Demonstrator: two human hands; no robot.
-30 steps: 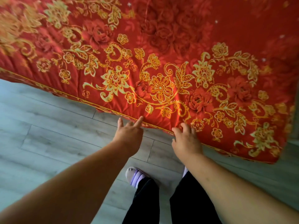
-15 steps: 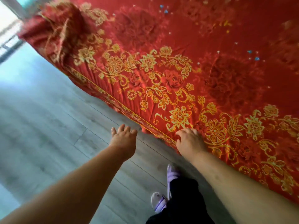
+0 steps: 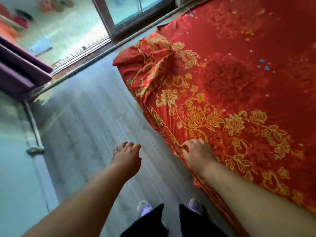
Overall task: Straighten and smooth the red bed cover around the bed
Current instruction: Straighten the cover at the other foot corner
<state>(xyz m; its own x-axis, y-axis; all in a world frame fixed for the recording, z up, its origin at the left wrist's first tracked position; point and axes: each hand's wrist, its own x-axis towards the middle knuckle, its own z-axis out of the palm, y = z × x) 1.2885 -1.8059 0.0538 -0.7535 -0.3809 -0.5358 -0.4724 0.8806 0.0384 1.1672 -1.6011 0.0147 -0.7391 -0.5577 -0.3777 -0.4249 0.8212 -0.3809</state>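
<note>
The red bed cover [image 3: 230, 93] lies over the bed on the right side of the room, its gold-flowered border running along the near-left edge above the grey floor [image 3: 89, 120]. The person's right hand [image 3: 198, 154] rests on that edge, fingers curled down and pressed onto the cloth near the piped hem; whether they pinch a fold I cannot tell. The left hand [image 3: 127, 157] hangs free over the floor, fingers loosely curled together, holding nothing. At the far-left corner of the bed the cover is bunched into a rumpled heap [image 3: 152, 65], and that looks like the part needing work. To do it well, I would say, walk along the edge, take the hem with both hands, draw the corner outward and down, then sweep a flat palm from the middle toward the border. No box, basket or other container is clear enough to name; the things beyond the window [image 3: 126, 12] are blurred.
</note>
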